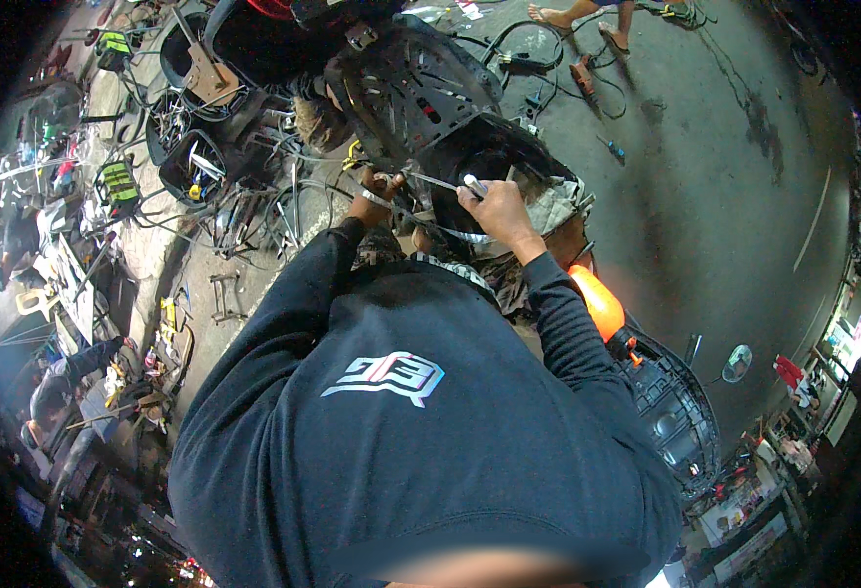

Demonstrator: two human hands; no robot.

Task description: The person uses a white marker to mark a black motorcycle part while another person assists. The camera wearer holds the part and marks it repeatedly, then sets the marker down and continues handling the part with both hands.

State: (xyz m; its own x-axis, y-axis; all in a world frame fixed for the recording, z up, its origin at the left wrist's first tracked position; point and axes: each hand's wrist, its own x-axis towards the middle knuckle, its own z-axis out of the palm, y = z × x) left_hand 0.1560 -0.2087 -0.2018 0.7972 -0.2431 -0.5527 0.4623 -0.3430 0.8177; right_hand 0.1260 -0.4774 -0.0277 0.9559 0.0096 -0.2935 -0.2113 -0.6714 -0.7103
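My right hand [497, 211] is closed around the pale handle of what looks like a screwdriver [475, 184]. Its thin metal shaft points left toward my left hand [376, 194], whose fingers are bent closed near the tip. What the left fingers grip is too small to make out. A narrow white strip [465, 236] curves from beside my left hand to below my right one. Just beyond both hands lies a large black slotted panel [421, 83], joined to a dark hollow housing [494, 147]. Grey cloth [560, 204] bunches at the right of the housing.
Black tubs [193, 167] of tools and cables stand at left, with metal parts strewn around. At right are an orange container [599, 302] and a black plastic part [670, 412]. An orange power tool [583, 80] lies far off, near another person's feet [615, 39].
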